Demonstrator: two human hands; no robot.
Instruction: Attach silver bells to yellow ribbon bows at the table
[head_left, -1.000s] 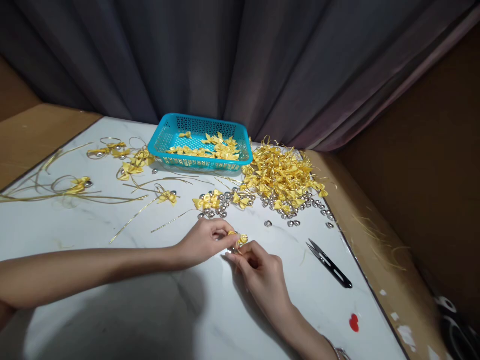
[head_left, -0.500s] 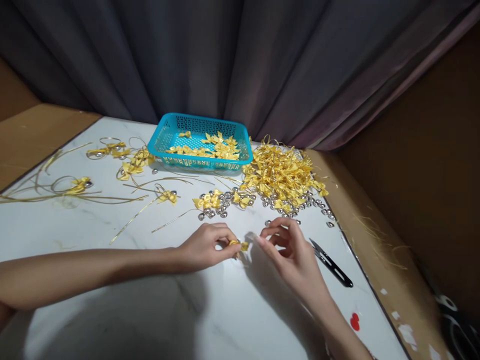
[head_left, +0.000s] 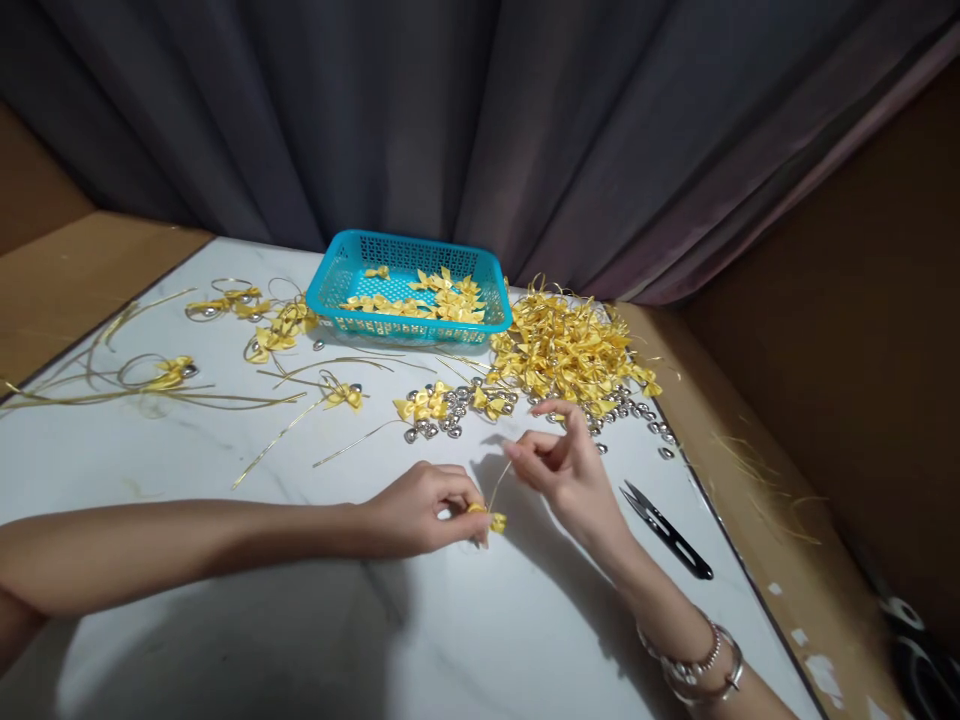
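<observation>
Between the thumb and fingers of my left hand (head_left: pixel 431 510) is a small yellow ribbon bow (head_left: pixel 498 522), partly hidden by the fingertips. A thin gold cord (head_left: pixel 500 481) rises from the bow to my right hand (head_left: pixel 566 470), whose thumb and index finger pinch its upper end. Both hands are just above the white tabletop. Beyond them lie silver heart-shaped charms (head_left: pixel 454 415) with a few yellow bows (head_left: pixel 424 402) among them. Black thread snips (head_left: pixel 671 535) rest to the right of my right hand.
A blue perforated basket (head_left: pixel 411 237) holding several yellow bows stands at the back by the dark curtain (head_left: pixel 405 120). A large heap of yellow bows with gold cords (head_left: pixel 566 345) is right of it. Loose gold cords (head_left: pixel 217 398) and cord-tied bows lie on the left.
My right hand has moved up and away from the left, drawing the gold cord out straight. My left hand keeps its hold on the bow, slightly lower. The view has shifted a little.
</observation>
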